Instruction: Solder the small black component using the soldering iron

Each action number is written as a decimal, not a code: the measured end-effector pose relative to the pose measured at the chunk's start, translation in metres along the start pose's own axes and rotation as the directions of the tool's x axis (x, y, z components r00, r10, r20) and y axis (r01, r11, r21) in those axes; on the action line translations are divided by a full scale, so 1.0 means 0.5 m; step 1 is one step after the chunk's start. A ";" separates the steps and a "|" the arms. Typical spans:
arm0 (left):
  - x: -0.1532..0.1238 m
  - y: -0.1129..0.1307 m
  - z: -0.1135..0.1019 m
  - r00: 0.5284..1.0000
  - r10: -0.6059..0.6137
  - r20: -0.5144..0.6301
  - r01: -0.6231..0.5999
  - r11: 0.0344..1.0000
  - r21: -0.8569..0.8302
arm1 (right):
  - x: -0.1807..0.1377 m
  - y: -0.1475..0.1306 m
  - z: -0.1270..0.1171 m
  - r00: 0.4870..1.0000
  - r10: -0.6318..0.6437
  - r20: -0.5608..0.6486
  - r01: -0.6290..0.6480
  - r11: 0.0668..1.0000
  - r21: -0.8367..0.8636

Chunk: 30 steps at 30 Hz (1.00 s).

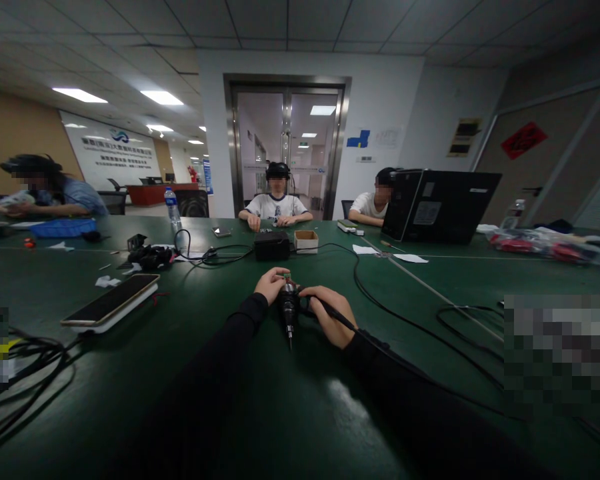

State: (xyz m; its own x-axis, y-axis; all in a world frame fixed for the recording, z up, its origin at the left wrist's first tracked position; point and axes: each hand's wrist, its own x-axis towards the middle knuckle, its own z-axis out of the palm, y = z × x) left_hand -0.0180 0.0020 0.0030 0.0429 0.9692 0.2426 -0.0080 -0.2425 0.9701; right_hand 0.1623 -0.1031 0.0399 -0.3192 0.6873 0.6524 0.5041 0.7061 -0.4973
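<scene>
My left hand [271,287] is closed, its fingers pinching a small green piece [287,275] at the far end of a black and silver tool. That tool [289,308] has a thin pointed tip aimed toward me; whether it rests on the table I cannot tell. My right hand [333,313] is closed around a black pen-shaped corded tool [337,317], which points left toward the green piece. Its cord runs back along my right sleeve. The exact contact between the pen-shaped tool and the green piece is too small to make out.
Beyond my hands are a black box [273,247] with cables and an open cardboard box [307,241]. A phone on a white block [115,303] lies left; a large black case [437,205] stands right. A co-worker [277,208] sits opposite. Black cables [395,310] cross the table [260,407].
</scene>
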 end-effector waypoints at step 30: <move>0.001 -0.001 -0.001 1.000 0.014 -0.006 -0.014 1.000 0.011 | -0.002 0.006 -0.001 0.999 -0.008 -0.040 0.006 0.999 -0.040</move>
State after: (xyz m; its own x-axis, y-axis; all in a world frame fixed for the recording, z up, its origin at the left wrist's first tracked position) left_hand -0.0183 0.0027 0.0026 0.0369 0.9660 0.2560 0.0026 -0.2562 0.9666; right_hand 0.1644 -0.1020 0.0381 -0.2909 0.6745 0.6785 0.5340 0.7029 -0.4699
